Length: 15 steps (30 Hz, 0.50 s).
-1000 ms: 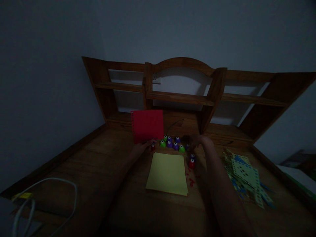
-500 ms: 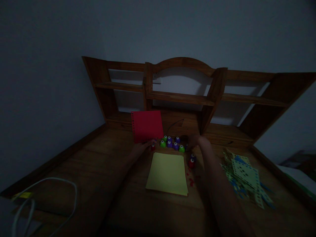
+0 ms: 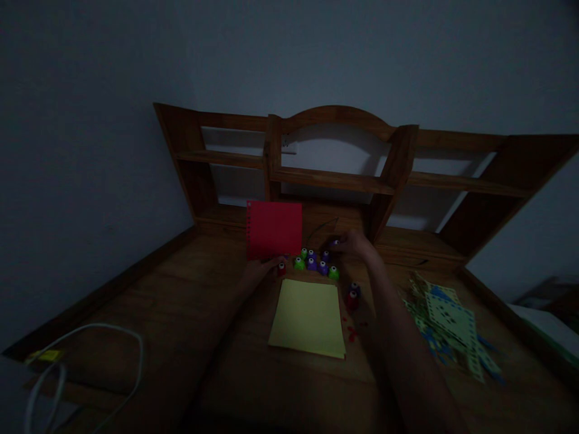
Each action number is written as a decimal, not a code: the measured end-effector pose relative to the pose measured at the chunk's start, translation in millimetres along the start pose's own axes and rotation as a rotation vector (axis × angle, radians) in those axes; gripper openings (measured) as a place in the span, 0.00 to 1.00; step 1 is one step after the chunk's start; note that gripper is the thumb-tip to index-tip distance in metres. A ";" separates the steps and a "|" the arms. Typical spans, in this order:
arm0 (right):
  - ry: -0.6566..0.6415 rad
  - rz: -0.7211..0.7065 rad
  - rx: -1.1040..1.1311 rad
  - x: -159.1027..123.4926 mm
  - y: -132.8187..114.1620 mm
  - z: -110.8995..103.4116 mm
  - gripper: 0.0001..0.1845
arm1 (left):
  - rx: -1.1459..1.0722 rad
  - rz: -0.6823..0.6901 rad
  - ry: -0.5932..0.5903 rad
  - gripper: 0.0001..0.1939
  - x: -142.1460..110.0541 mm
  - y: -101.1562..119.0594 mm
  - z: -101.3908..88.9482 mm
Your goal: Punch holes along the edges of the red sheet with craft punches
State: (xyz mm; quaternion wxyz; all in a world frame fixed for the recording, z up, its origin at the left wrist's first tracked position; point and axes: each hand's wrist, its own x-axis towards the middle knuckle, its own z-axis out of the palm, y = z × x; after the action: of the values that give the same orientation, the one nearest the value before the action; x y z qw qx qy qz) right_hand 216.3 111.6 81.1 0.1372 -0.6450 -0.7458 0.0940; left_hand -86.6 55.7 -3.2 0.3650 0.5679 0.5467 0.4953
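Observation:
My left hand (image 3: 266,265) is closed on the lower edge of a red paper sheet (image 3: 275,228), which stands tilted up with small punched holes down its left edge. A red craft punch (image 3: 281,269) is right by its fingertips. My right hand (image 3: 355,242) pinches a purple craft punch (image 3: 335,243) above the table. Between the hands sits a cluster of punches, among them a green punch (image 3: 299,263) and a purple punch (image 3: 322,267). Nearer to me lies a stack of yellow paper (image 3: 308,317). The dim light hides finger details.
Another red punch (image 3: 352,299) stands right of the yellow stack, near red paper bits (image 3: 351,333). Punched sheets and scraps (image 3: 450,316) are heaped on the right. A wooden shelf (image 3: 332,179) borders the back. A white cable (image 3: 138,361) loops at lower left.
My right hand has risen from the table and moved slightly left, with the purple punch now showing in its fingers. The red sheet has shifted a little to the right.

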 end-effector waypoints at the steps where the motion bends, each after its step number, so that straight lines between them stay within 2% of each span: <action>1: 0.029 0.011 0.100 1.6 2.7 -1.4 0.17 | -0.017 -0.010 -0.008 0.15 1.5 -3.0 0.9; 4: 0.096 0.026 0.501 5.1 11.0 -4.4 0.17 | -0.116 0.008 -0.056 0.14 5.1 -10.2 4.1; 6: 0.079 0.017 0.642 7.4 14.5 -3.1 0.15 | -0.189 0.049 -0.104 0.14 6.7 -12.4 5.6; 12: 0.031 0.034 0.569 16.3 10.5 13.4 0.13 | -0.198 0.042 -0.128 0.14 7.0 -8.0 3.2; 15: -0.051 -0.046 0.450 17.3 4.5 16.7 0.15 | -0.211 0.029 -0.127 0.13 6.2 -6.8 1.8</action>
State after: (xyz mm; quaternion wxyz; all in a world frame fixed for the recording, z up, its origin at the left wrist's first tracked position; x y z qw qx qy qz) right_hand 212.9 130.0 65.4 0.2609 -0.5782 -0.7240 0.2710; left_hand -87.2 62.9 -9.1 0.4495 0.5644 0.4591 0.5183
